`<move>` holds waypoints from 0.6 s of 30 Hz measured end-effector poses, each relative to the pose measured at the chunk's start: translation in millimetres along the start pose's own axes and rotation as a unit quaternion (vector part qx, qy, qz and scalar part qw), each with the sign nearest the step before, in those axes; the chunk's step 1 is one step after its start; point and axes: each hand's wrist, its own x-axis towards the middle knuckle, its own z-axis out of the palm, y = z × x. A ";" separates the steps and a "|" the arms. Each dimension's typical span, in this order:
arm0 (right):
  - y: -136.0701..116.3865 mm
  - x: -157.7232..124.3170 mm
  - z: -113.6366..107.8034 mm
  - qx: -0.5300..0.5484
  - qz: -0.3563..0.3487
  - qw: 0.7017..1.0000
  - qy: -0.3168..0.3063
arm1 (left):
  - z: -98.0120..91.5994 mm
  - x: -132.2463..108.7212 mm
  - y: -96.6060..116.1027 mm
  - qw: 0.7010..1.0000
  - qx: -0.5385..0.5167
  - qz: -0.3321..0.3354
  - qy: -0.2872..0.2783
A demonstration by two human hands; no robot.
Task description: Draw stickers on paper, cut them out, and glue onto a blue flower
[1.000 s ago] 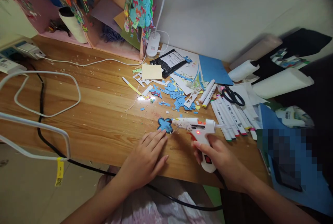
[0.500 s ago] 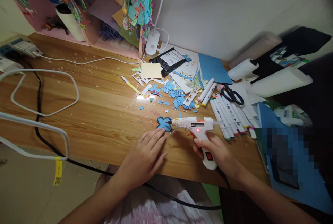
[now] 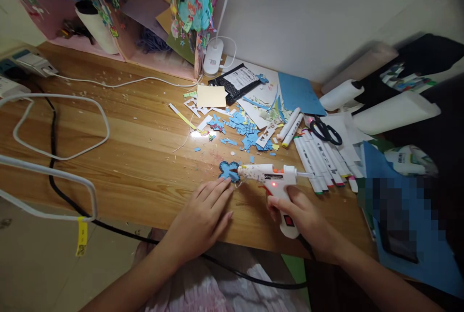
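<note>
A white hot glue gun [image 3: 277, 177] with a lit red light is gripped in my right hand [image 3: 302, 210], fingers wrapped round its handle near the trigger. Its tip points left and meets the right edge of a small blue flower-shaped cutout [image 3: 228, 169] with a dark outline. My left hand [image 3: 206, 210] lies flat on the table, fingers stretched out. Its fingertips rest on the cutout's lower edge and hide part of it. A thin pale strand shows beside the fingertips, under the nozzle. Whether fresh glue is on the cutout cannot be made out.
Blue paper scraps [image 3: 246, 131] lie beyond the cutout. Several markers [image 3: 319, 164] and black-handled scissors [image 3: 326, 131] are to the right. A black package [image 3: 235, 85] sits at the back. A white looped frame [image 3: 54, 189] stands at left, and a black cable [image 3: 119, 234] crosses the front edge.
The glue gun has tilted slightly, its handle shifting a little left and down with my right hand. My left hand stays on the cutout.
</note>
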 end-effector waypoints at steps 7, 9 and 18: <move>3.1 4.1 -0.2 0.041 0.003 0.999 0.000 | 0.8 -0.7 -0.2 1.000 0.006 0.003 -0.002; 3.1 4.2 -0.7 0.033 -0.003 0.999 -0.005 | 0.6 -0.6 -0.1 1.000 0.007 0.003 0.002; 3.7 -1.5 1.7 -0.036 -0.007 0.999 0.028 | 0.5 -0.2 0.8 1.000 0.005 0.004 0.011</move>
